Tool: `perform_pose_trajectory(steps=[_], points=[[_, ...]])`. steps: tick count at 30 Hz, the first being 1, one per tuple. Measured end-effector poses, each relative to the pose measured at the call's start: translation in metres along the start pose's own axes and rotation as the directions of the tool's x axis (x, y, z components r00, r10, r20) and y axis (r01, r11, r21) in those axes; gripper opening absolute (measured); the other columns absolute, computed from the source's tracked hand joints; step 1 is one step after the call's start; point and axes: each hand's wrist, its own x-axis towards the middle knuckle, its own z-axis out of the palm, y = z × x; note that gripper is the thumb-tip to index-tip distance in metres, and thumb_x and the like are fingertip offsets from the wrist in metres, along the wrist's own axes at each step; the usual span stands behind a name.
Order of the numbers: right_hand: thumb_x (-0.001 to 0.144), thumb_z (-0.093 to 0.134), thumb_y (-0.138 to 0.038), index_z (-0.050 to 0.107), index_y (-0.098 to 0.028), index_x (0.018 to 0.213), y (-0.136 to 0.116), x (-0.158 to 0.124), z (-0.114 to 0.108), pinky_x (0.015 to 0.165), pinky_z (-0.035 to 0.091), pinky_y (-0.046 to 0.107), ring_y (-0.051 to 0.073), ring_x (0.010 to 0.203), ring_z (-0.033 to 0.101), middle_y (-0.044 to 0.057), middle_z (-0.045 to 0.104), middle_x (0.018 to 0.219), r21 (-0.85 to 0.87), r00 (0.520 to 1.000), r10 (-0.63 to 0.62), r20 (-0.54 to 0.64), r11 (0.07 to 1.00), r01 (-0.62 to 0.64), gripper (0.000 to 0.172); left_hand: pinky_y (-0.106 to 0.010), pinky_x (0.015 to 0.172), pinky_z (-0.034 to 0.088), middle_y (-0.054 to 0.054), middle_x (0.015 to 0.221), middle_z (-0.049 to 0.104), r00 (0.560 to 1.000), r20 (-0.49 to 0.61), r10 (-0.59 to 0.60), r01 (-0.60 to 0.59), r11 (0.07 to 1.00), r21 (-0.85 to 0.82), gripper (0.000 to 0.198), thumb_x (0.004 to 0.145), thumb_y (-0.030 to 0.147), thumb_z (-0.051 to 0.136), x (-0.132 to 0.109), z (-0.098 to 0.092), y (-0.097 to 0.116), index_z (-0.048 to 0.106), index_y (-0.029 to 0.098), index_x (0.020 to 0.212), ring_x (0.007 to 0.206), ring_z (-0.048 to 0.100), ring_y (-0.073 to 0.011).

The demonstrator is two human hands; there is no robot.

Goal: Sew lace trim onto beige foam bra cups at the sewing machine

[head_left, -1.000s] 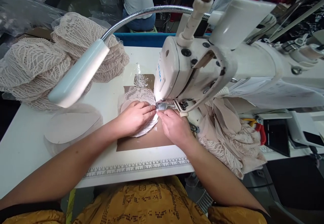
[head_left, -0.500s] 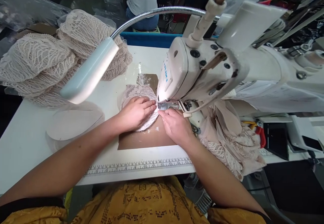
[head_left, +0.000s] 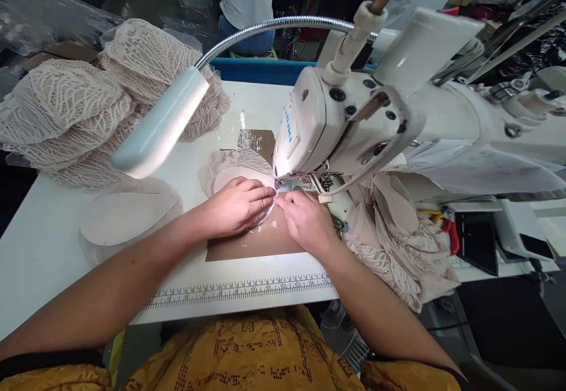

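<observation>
Right hand (head_left: 307, 220) turned in from the near right, back of hand up, fingers curled under, foremost fingertips drawn close together at the edge of the lace piece (head_left: 243, 161); cannot tell whether this grip is clamped on the cloth. Left hand (head_left: 241, 205) palm down over the same piece, fingers side by side and pointing right, gently bent, tips near the presser foot (head_left: 278, 184); thumb hidden, so whether its grip is closed on the lace cannot be told. Fingertips of the two hands almost meet. Wrists roughly in line with the forearms, which converge from the lower corners, the left at a shallower slant. Lace piece, with a smooth pale oval over it, lies mostly left of the needle area, partly under the left hand, above a brown sheet (head_left: 265, 246) on the white bench (head_left: 39, 243). JUKI sewing machine head (head_left: 305, 125) stands over the fingertips. Nearer the body, a printed ruler scale (head_left: 247, 291) runs along the bench edge. Left: gooseneck lamp (head_left: 163, 125), pale oval piece (head_left: 124, 217), heaped lace (head_left: 66, 102). Right: bunched lace and sheer fabric (head_left: 398, 243), red-handled tool (head_left: 451, 235).
</observation>
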Motion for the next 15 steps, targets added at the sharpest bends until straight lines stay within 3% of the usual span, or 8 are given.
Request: perform_pose_trajectory(steps=[4,9,15], points=[[0.09,0.045,-0.011,0.071,-0.021,0.116,-0.0031,-0.0004,0.0003,0.065,0.038,0.032,0.02,0.076,0.054,0.006,0.068,0.09,-0.076,0.999,0.011,0.038,0.997,-0.008,0.038,-0.041,0.096,0.041,-0.011,0.135,0.06,0.998,0.043,0.046,-0.046,0.999,0.012,0.037,0.095,0.017,0.045,0.0012,-0.0019,-0.0044,0.058,0.013,0.129,0.119,0.053,-0.0272],[0.088,0.046,-0.01,0.068,-0.019,0.121,-0.0038,0.0019,0.0024,0.066,0.038,0.033,0.022,0.08,0.054,0.008,0.069,0.096,-0.1,0.996,0.062,0.068,0.994,-0.055,0.041,-0.042,0.093,0.042,-0.013,0.136,0.058,0.999,0.043,0.003,-0.006,0.997,0.071,0.039,0.094,0.021,0.046,0.004,-0.0002,-0.0042,0.057,0.011,0.131,0.115,0.053,-0.0283],[0.09,0.045,-0.011,0.069,-0.018,0.119,-0.0026,0.0013,0.0019,0.066,0.037,0.033,0.021,0.08,0.053,0.007,0.068,0.094,-0.071,0.999,0.031,0.013,0.997,-0.03,0.038,-0.041,0.087,0.045,-0.013,0.134,0.06,1.0,0.002,-0.029,0.029,0.995,0.091,0.035,0.098,0.024,0.045,0.0061,-0.0004,-0.0035,0.059,0.012,0.128,0.111,0.055,-0.0273]])
